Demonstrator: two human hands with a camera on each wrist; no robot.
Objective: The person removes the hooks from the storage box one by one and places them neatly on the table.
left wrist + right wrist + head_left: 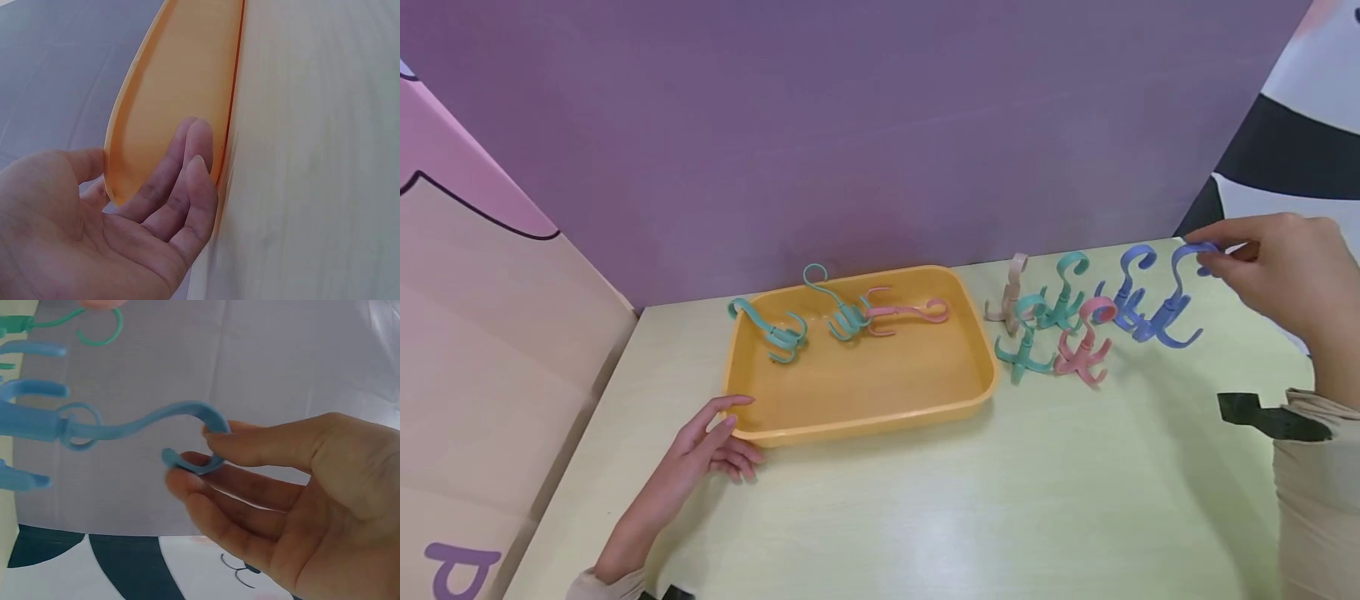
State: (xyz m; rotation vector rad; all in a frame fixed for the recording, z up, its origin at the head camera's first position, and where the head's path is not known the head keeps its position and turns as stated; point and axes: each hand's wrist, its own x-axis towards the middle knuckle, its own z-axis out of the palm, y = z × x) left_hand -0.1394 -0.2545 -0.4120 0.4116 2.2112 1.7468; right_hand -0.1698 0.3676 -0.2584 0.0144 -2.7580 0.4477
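My right hand [1288, 271] pinches the curved top of a blue multi-prong hanging hook [1168, 317] between thumb and fingers. In the right wrist view, that hook [125, 430] reaches left from the fingertips, its prongs at the frame's left edge. My left hand [700, 446] grips the near left corner of the yellow tray [865, 423], with index finger and thumb at the rim. The left wrist view has the remaining fingers curled against the tray's outer wall [181, 69]. Inside the tray lie a green hook [775, 333], another green hook [846, 317] and a pink hook [910, 312].
Right of the tray, more hooks stand upright in a cluster: a beige one [1011, 292], a back green one [1063, 308], a front green one [1024, 354], a pink one [1084, 350] and a blue one [1123, 296]. A purple wall [880, 150] rises behind the table [1000, 508].
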